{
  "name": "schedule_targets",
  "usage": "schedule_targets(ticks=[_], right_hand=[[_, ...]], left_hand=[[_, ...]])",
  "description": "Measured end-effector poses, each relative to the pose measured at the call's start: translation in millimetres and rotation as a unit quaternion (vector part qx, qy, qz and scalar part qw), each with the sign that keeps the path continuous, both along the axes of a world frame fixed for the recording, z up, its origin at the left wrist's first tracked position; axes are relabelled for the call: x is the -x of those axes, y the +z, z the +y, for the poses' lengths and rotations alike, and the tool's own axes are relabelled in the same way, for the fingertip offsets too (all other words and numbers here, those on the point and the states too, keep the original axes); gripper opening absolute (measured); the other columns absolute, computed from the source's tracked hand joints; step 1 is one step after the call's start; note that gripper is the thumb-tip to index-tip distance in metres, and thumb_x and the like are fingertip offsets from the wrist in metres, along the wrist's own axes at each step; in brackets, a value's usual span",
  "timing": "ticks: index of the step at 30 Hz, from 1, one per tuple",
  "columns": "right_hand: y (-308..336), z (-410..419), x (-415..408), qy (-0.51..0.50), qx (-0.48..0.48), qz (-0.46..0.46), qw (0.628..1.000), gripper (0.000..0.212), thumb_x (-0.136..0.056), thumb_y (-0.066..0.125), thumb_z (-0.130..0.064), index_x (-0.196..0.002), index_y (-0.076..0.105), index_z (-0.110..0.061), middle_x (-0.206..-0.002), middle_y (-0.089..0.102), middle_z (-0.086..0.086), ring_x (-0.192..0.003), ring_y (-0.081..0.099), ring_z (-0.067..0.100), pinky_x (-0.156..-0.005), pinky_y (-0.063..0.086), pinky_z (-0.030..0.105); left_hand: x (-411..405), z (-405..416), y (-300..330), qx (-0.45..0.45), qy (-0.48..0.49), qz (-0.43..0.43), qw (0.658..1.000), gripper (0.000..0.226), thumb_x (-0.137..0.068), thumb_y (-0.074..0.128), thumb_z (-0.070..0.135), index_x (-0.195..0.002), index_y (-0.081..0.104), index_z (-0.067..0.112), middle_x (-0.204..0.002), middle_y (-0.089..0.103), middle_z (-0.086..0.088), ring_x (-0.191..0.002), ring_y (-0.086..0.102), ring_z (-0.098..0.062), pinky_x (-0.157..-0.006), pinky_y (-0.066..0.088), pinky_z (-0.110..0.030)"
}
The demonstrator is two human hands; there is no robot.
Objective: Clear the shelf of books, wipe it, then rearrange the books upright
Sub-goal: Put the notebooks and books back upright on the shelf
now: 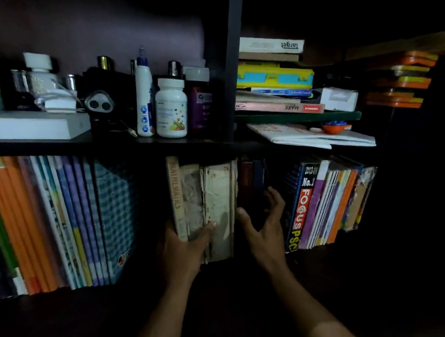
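The left hand (182, 247) grips a bundle of worn old books (206, 207), thumb across their spines, standing upright on the lower shelf (212, 145). The right hand (262, 225) is spread with straight fingers, reaching into the dark gap just beside them. Leaning books (330, 202) stand to the right, upright notebooks (53, 221) to the left. Bottles (170, 106) sit above.

Two hands: left hand (182, 247), right hand (262, 225). Three worn old books (207, 210) stand together in the middle. One blue checked folder (115, 210). One white pill bottle (171, 107), one purple jar (201, 106), one glue bottle (143, 94). Other books are too blurred to count.
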State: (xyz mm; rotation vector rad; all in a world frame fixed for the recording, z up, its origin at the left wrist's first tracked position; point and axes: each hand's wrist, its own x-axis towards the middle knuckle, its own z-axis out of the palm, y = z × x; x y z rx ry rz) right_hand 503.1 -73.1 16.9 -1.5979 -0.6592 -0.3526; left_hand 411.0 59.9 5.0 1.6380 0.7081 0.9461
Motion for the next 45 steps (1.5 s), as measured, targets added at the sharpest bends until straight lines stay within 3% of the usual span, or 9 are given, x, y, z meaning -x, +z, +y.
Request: schedule_targets(ticks=[6,11,15,22,30,36,40,43,45], right_hand=[[-2.6,-3.2,-11.5,0.012,0.030,0.005,0.999,0.083,-0.091,0.068,-0.045,-0.157,0.017,-0.038,-0.156,0.026,-0.019,-0.146,0.028,0.006,-0.117,0.030,0.032],[-0.5,-4.5,-22.8,-0.021,0.041,0.007,0.999,0.084,-0.096,0.065,-0.038,-0.159,0.011,-0.028,-0.163,0.028,0.000,-0.146,0.028,0.010,-0.119,0.030,0.034],[-1.3,1.9,-22.9,-0.088,0.031,-0.009,0.996,0.085,-0.096,0.066,-0.028,-0.160,0.011,-0.013,-0.165,0.020,0.008,-0.146,0.019,0.008,-0.121,0.024,0.031],[-0.5,2.3,-20.5,-0.114,0.016,-0.008,0.993,0.087,-0.096,0.066,-0.030,-0.161,0.008,-0.019,-0.166,0.015,0.000,-0.146,0.014,0.003,-0.120,0.019,0.025],[10.3,-2.5,-14.0,-0.130,-0.008,-0.054,0.990,0.083,-0.091,0.074,-0.017,-0.156,0.023,-0.013,-0.161,0.029,0.003,-0.143,0.024,0.002,-0.116,0.023,0.017],[2.0,-8.4,2.8,-0.193,0.032,-0.140,0.971,0.059,-0.093,0.066,-0.007,-0.147,0.044,-0.012,-0.152,0.034,0.006,-0.144,0.029,0.015,-0.119,0.029,0.036],[-13.6,-4.0,3.2,-0.158,0.113,-0.149,0.970,0.074,-0.097,0.055,-0.005,-0.160,0.018,-0.017,-0.168,0.005,0.003,-0.150,0.008,0.012,-0.120,0.020,0.033],[-17.2,-3.4,3.8,-0.139,0.167,-0.148,0.965,0.083,-0.096,0.051,-0.004,-0.162,0.002,-0.019,-0.168,-0.016,0.001,-0.154,0.004,0.023,-0.119,0.019,0.037],[-12.7,-2.7,9.8,-0.152,0.166,-0.126,0.966,0.086,-0.093,0.055,-0.007,-0.162,0.005,-0.018,-0.169,-0.012,0.004,-0.154,0.008,0.027,-0.119,0.024,0.047]], left_hand=[[-1.9,-0.8,-1.5,-0.026,-0.036,0.005,0.999,0.110,-0.045,0.073,0.085,-0.139,0.049,0.031,-0.123,0.066,0.003,-0.112,0.064,-0.023,-0.093,0.055,-0.046],[-3.6,-6.8,-5.6,-0.078,-0.050,0.035,0.995,0.108,-0.064,0.082,0.067,-0.151,0.031,0.029,-0.138,0.057,-0.003,-0.122,0.058,-0.028,-0.097,0.052,-0.047],[-9.1,-11.1,-6.3,-0.125,-0.027,0.066,0.990,0.111,-0.064,0.072,0.074,-0.153,0.028,0.024,-0.143,0.052,-0.009,-0.127,0.053,-0.034,-0.099,0.049,-0.046],[-14.6,-12.7,-6.7,-0.165,-0.013,0.071,0.984,0.101,-0.072,0.072,0.069,-0.152,0.033,0.023,-0.143,0.052,-0.011,-0.127,0.052,-0.036,-0.098,0.049,-0.050],[-10.8,-9.0,-8.7,-0.135,-0.044,0.067,0.988,0.107,-0.073,0.081,0.059,-0.157,0.023,0.025,-0.148,0.047,-0.008,-0.132,0.048,-0.032,-0.101,0.048,-0.047],[-16.6,-3.7,-11.3,-0.106,-0.095,0.079,0.987,0.095,-0.068,0.069,0.078,-0.145,0.045,0.028,-0.130,0.063,0.001,-0.115,0.063,-0.024,-0.086,0.054,-0.032],[-21.2,0.5,-18.1,-0.062,-0.204,0.049,0.976,0.099,-0.066,0.061,0.083,-0.151,0.036,0.037,-0.135,0.060,0.011,-0.120,0.060,-0.014,-0.097,0.054,-0.037],[-24.5,-2.2,-14.7,-0.100,-0.178,0.079,0.976,0.102,-0.069,0.048,0.080,-0.157,0.021,0.035,-0.148,0.050,0.002,-0.130,0.052,-0.023,-0.104,0.048,-0.041],[-23.3,0.5,-13.5,-0.134,-0.156,0.095,0.974,0.107,-0.068,0.044,0.082,-0.159,0.016,0.034,-0.152,0.045,-0.003,-0.134,0.049,-0.028,-0.106,0.046,-0.045]])
